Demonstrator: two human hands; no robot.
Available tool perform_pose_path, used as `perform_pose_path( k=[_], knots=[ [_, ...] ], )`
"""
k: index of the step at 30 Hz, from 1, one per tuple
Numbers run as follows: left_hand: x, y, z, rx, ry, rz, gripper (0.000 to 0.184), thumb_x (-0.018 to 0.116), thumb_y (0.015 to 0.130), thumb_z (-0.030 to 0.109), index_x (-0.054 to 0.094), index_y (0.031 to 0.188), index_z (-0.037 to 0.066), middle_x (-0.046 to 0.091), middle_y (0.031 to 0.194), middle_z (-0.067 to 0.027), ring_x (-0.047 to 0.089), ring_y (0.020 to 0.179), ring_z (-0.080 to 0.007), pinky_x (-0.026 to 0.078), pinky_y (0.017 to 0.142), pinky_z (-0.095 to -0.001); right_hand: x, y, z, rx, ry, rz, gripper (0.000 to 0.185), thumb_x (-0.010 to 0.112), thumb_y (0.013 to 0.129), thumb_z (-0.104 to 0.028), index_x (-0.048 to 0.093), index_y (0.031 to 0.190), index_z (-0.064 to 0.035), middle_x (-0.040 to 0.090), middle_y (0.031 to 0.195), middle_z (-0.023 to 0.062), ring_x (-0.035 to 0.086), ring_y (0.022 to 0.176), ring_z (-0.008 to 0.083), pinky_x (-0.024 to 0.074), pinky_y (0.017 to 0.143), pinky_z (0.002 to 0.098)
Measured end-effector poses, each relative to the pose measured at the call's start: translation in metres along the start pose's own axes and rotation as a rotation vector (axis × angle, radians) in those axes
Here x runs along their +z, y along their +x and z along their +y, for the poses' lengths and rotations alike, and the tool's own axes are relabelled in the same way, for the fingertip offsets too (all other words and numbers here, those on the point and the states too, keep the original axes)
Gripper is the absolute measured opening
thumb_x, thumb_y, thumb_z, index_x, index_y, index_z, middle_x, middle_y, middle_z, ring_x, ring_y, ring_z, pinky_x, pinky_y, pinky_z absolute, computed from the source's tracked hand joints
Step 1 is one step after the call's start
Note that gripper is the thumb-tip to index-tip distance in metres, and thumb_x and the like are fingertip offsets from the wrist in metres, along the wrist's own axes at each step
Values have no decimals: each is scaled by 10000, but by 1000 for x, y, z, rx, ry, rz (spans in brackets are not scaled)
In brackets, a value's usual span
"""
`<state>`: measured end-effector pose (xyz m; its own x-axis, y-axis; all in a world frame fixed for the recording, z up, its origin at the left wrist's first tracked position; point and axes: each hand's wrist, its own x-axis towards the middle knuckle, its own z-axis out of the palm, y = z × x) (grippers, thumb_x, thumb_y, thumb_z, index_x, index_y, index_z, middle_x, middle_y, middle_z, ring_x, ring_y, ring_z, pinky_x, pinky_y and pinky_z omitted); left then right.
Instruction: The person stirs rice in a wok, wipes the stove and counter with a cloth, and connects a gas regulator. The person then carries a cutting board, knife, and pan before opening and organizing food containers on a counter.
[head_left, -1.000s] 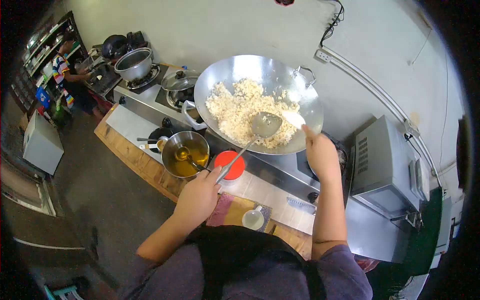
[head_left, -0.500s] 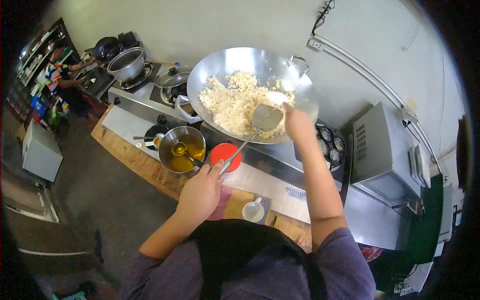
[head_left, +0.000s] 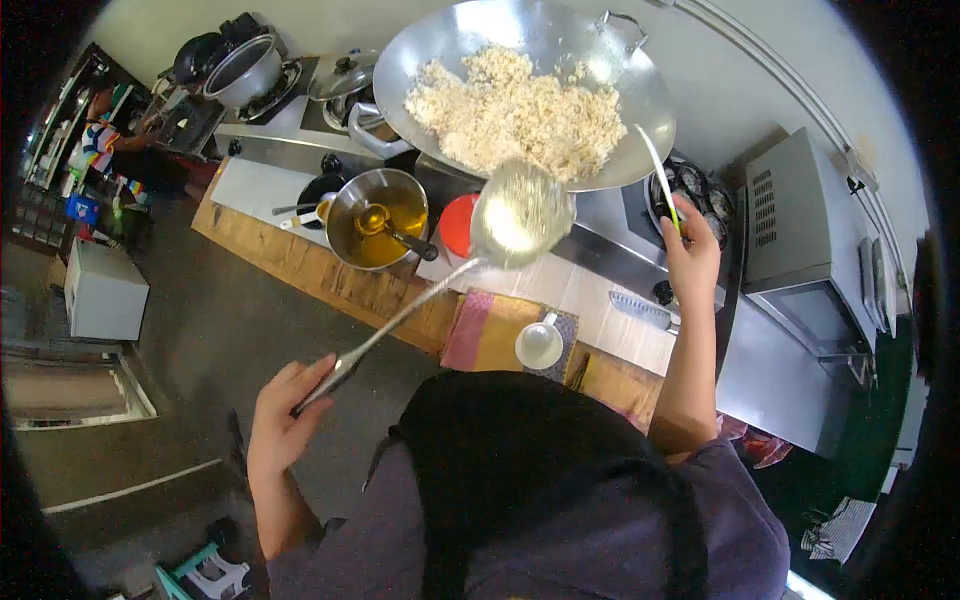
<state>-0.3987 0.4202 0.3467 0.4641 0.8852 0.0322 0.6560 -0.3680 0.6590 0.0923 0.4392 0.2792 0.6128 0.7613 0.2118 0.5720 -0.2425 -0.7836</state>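
Note:
My left hand is closed round the handle end of a long metal wok spatula. Its broad, shiny, food-specked head is raised at the wok's near rim, above the counter. In my right hand is a white spatula with a green handle, gripped by the fingers and seen nearly edge-on beside the right rim. The large steel wok holds a heap of pale, crumbly food that looks like rice.
Left of the wok stands a steel pot of yellow liquid with a ladle in it. A red lid, a white mug and a striped cloth are nearer me. Another person works far left.
Both spatulas have come out of the food. My left hand has drawn back left and down with the wok spatula; my right hand has moved right with the white one. The view has tilted down.

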Motion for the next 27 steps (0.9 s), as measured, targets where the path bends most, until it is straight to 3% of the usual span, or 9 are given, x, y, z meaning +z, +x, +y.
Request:
perform_pose_path(
  k=[3,7,8,14,17,25,27],
  knots=[
    [6,-31,-1,-79,-50,-66,470,656,714,-38,614,1180,7,528,788,-107,528,687,-224,409,612,-291,3,-6,4,-11,12,3,304,655,856,-145,639,1150,-71,634,726,60,552,648,110,450,627,274],
    [48,-55,-17,-178,69,-103,475,667,736,-5,618,1201,80,535,793,-110,536,666,-248,431,604,-312,13,-6,17,-111,50,1,282,651,854,-137,647,1129,-77,630,691,54,547,602,103,446,588,269],
    [66,-58,-25,-147,55,-57,482,673,755,35,606,1224,125,513,779,-114,539,654,-282,442,597,-341,15,-6,18,-119,48,-11,282,652,852,-139,648,1128,-79,632,692,60,550,601,107,448,589,272],
    [175,-78,-104,-150,164,-26,493,633,797,99,558,1277,179,521,815,-106,580,699,-321,469,606,-400,16,-14,2,-137,-44,-51,292,653,844,-159,647,1125,-82,633,699,98,570,598,153,456,597,299],
    [196,-73,-113,-56,280,-57,507,623,802,99,537,1292,197,527,833,-100,585,716,-323,476,612,-419,12,-14,3,-153,-62,-74,291,646,846,-163,647,1125,-81,631,706,107,578,602,170,460,600,310],
    [235,-54,-158,-40,317,-99,497,615,815,102,516,1291,206,542,878,-100,585,790,-328,482,660,-432,14,-14,12,-138,2,-133,306,634,851,-155,635,1149,-83,622,710,109,563,604,179,456,601,306],
    [238,-43,-168,-51,315,-73,487,618,812,100,522,1279,198,545,893,-104,584,809,-330,485,676,-430,14,-11,7,-195,-17,-128,306,633,851,-157,641,1151,-98,651,752,139,617,651,234,481,634,336]
  ],
)
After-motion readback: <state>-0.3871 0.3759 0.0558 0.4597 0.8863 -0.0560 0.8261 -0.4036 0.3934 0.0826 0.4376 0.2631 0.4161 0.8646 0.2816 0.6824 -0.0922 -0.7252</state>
